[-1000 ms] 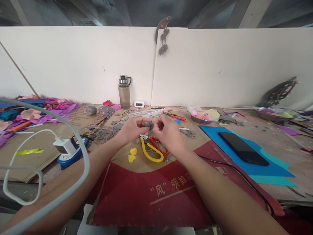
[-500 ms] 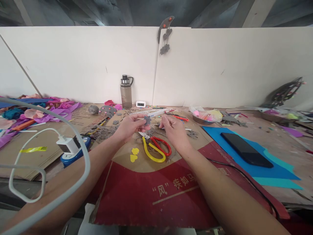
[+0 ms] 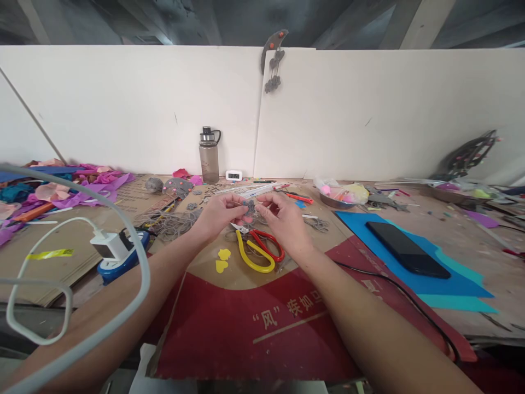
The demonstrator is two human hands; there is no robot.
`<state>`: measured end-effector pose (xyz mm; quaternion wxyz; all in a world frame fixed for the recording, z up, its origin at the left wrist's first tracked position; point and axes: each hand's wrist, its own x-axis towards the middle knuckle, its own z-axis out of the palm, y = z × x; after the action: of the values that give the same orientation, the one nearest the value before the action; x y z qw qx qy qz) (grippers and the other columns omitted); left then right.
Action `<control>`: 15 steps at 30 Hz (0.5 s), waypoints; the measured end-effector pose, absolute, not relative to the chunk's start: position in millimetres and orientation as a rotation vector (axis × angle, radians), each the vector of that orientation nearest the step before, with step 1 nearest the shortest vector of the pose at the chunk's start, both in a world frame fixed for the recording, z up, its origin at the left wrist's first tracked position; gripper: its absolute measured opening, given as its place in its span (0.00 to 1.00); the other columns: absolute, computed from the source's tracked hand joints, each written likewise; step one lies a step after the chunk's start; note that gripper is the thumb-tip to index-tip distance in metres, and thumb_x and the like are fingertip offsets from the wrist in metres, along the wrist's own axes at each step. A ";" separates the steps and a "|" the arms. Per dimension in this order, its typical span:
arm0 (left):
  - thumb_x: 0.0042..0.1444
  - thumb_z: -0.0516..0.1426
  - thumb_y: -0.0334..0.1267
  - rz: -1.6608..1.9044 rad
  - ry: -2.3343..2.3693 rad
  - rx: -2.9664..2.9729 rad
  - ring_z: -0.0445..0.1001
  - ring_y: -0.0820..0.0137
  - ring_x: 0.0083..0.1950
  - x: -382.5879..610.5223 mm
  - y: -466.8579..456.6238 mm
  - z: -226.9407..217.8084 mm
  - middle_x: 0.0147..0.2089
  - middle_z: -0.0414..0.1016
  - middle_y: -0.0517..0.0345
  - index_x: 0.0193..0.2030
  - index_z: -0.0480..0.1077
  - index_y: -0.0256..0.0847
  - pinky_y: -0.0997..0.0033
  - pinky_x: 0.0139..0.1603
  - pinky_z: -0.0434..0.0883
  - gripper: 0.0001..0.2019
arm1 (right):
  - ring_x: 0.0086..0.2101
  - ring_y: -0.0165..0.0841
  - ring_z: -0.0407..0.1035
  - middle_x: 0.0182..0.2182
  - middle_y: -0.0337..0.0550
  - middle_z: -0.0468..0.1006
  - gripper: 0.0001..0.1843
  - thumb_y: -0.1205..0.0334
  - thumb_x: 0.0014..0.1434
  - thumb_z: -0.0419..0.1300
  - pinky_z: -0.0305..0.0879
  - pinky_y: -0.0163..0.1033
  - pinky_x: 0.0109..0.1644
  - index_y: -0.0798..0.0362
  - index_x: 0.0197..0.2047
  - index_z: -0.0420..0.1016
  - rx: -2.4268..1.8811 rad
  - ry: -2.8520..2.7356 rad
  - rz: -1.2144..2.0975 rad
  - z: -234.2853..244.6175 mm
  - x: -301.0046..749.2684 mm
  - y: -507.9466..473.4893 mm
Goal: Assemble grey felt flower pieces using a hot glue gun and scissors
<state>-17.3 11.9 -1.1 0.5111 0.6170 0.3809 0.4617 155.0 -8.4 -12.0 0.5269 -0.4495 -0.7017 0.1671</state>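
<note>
My left hand (image 3: 221,216) pinches a small grey flower-shaped felt piece (image 3: 250,207) between thumb and fingers, above the cardboard. Close by on the right, my right hand (image 3: 284,220) is closed, its fingertips at the flower's edge; what they pinch, if anything, is too small to make out. Below the hands lie scissors (image 3: 255,256) with one yellow and one red handle, their blades partly hidden. Two yellow paper cut-outs (image 3: 222,266) rest left of them. Tangled grey yarn (image 3: 174,223) lies beside my left hand.
A water bottle (image 3: 209,158) and a small white digital display (image 3: 233,175) stand by the white partition (image 3: 123,109). A phone (image 3: 406,249) lies on blue sheets (image 3: 443,287) at right. A white cable (image 3: 139,262) loops across the left foreground, near a power strip (image 3: 123,261).
My right hand has moved left, bringing its fingertips to the grey flower. My left hand still holds the flower. The whole view has shifted slightly.
</note>
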 end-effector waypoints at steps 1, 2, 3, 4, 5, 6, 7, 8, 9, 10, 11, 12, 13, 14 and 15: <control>0.47 0.65 0.37 1.103 0.912 1.515 0.79 0.69 0.30 -17.3 11.5 -1.3 0.28 0.76 0.57 0.35 0.70 0.36 0.74 0.29 0.70 0.11 | 0.34 0.33 0.67 0.35 0.44 0.75 0.09 0.58 0.57 0.57 0.63 0.39 0.41 0.53 0.38 0.74 -1.070 -1.690 0.395 -12.4 154.8 -8.4; 0.47 0.65 0.37 1.095 0.911 1.541 0.79 0.69 0.30 -17.1 11.0 -1.4 0.28 0.76 0.57 0.35 0.70 0.36 0.74 0.29 0.70 0.11 | 0.34 0.33 0.67 0.34 0.43 0.75 0.08 0.59 0.57 0.57 0.63 0.39 0.41 0.52 0.36 0.74 -1.071 -1.699 0.396 -12.5 154.5 -8.6; 0.47 0.65 0.38 1.087 0.913 1.561 0.78 0.69 0.30 -16.9 10.4 -1.4 0.28 0.77 0.57 0.35 0.70 0.36 0.74 0.29 0.70 0.11 | 0.33 0.33 0.67 0.32 0.43 0.75 0.07 0.60 0.57 0.57 0.62 0.39 0.40 0.52 0.34 0.73 -1.078 -1.699 0.402 -12.5 154.0 -9.1; 0.47 0.65 0.39 1.082 0.919 1.573 0.78 0.69 0.30 -16.4 9.8 -1.3 0.28 0.77 0.56 0.34 0.70 0.36 0.74 0.29 0.70 0.11 | 0.32 0.33 0.67 0.31 0.42 0.75 0.06 0.60 0.57 0.56 0.62 0.39 0.39 0.52 0.33 0.73 -1.085 -1.689 0.414 -12.2 153.3 -9.8; 0.47 0.65 0.39 1.079 0.927 1.575 0.78 0.69 0.29 -15.7 9.0 -1.1 0.27 0.76 0.56 0.34 0.70 0.36 0.74 0.28 0.70 0.11 | 0.31 0.32 0.66 0.29 0.41 0.74 0.06 0.60 0.57 0.56 0.62 0.38 0.38 0.52 0.31 0.72 -1.094 -1.669 0.428 -11.7 152.7 -10.8; 0.47 0.65 0.39 1.078 0.936 1.569 0.78 0.69 0.29 -14.8 8.3 -0.7 0.26 0.76 0.56 0.33 0.70 0.36 0.74 0.28 0.69 0.10 | 0.30 0.31 0.65 0.28 0.40 0.73 0.07 0.60 0.56 0.56 0.61 0.38 0.37 0.52 0.30 0.71 -1.099 -1.646 0.444 -11.0 152.1 -11.9; 0.47 0.64 0.38 1.080 0.943 1.555 0.77 0.69 0.28 -13.8 7.6 -0.2 0.25 0.75 0.57 0.32 0.70 0.36 0.74 0.27 0.69 0.10 | 0.29 0.31 0.64 0.26 0.38 0.72 0.07 0.60 0.56 0.56 0.60 0.37 0.36 0.52 0.29 0.70 -1.102 -1.624 0.460 -10.3 151.6 -12.9; 0.47 0.64 0.38 1.082 0.950 1.535 0.77 0.70 0.27 -12.8 7.1 0.3 0.24 0.75 0.58 0.31 0.69 0.36 0.74 0.27 0.68 0.09 | 0.28 0.30 0.63 0.25 0.37 0.70 0.07 0.59 0.56 0.56 0.60 0.37 0.35 0.52 0.28 0.69 -1.103 -1.606 0.475 -9.6 151.5 -13.7; 0.47 0.64 0.37 1.087 0.957 1.512 0.77 0.70 0.27 -12.0 6.9 0.7 0.24 0.74 0.58 0.30 0.69 0.37 0.75 0.26 0.68 0.09 | 0.27 0.30 0.61 0.25 0.37 0.69 0.08 0.59 0.56 0.56 0.59 0.36 0.34 0.52 0.27 0.68 -1.103 -1.592 0.489 -8.9 151.6 -14.1; 0.46 0.64 0.36 1.091 0.964 1.489 0.77 0.70 0.27 -11.5 7.1 1.0 0.23 0.74 0.59 0.29 0.68 0.37 0.75 0.26 0.68 0.09 | 0.27 0.29 0.60 0.24 0.36 0.67 0.09 0.58 0.56 0.55 0.58 0.36 0.34 0.51 0.27 0.66 -1.103 -1.576 0.507 -8.5 151.9 -14.0; 0.46 0.64 0.36 1.098 0.973 1.465 0.77 0.70 0.26 -11.6 7.7 1.0 0.23 0.73 0.59 0.29 0.68 0.37 0.75 0.25 0.67 0.08 | 0.26 0.29 0.59 0.23 0.35 0.66 0.09 0.57 0.57 0.54 0.58 0.36 0.33 0.51 0.27 0.65 -1.101 -1.556 0.539 -8.1 152.5 -13.4; 0.46 0.64 0.35 1.103 0.986 1.442 0.77 0.70 0.26 -12.3 8.9 0.8 0.23 0.73 0.59 0.29 0.67 0.37 0.75 0.25 0.67 0.09 | 0.25 0.29 0.58 0.22 0.35 0.65 0.10 0.56 0.57 0.54 0.58 0.36 0.32 0.51 0.27 0.64 -1.089 -1.524 0.588 -7.7 153.3 -12.5; 0.46 0.64 0.35 1.112 0.999 1.420 0.76 0.71 0.25 -13.6 10.5 0.3 0.23 0.73 0.59 0.28 0.67 0.37 0.75 0.25 0.67 0.09 | 0.25 0.29 0.58 0.22 0.35 0.64 0.10 0.55 0.57 0.53 0.58 0.36 0.32 0.50 0.28 0.63 -1.061 -1.482 0.651 -7.3 154.1 -11.4; 0.46 0.64 0.36 1.124 1.011 1.398 0.76 0.71 0.25 -15.4 12.5 -0.5 0.22 0.72 0.59 0.28 0.66 0.37 0.76 0.25 0.66 0.09 | 0.25 0.29 0.58 0.22 0.34 0.63 0.11 0.54 0.57 0.53 0.58 0.36 0.31 0.50 0.28 0.63 -1.013 -1.435 0.718 -6.8 155.1 -10.2; 0.46 0.64 0.37 1.136 1.019 1.376 0.76 0.71 0.25 -17.5 14.8 -1.3 0.23 0.72 0.59 0.27 0.66 0.37 0.76 0.25 0.66 0.10 | 0.24 0.29 0.58 0.21 0.34 0.61 0.11 0.53 0.57 0.53 0.58 0.36 0.31 0.49 0.27 0.61 -0.953 -1.391 0.782 -6.0 156.1 -9.2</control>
<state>-17.5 14.8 -1.3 0.5170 0.5732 0.4246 0.4732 156.1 -9.2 -6.0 0.5983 -0.4110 -0.5996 0.3370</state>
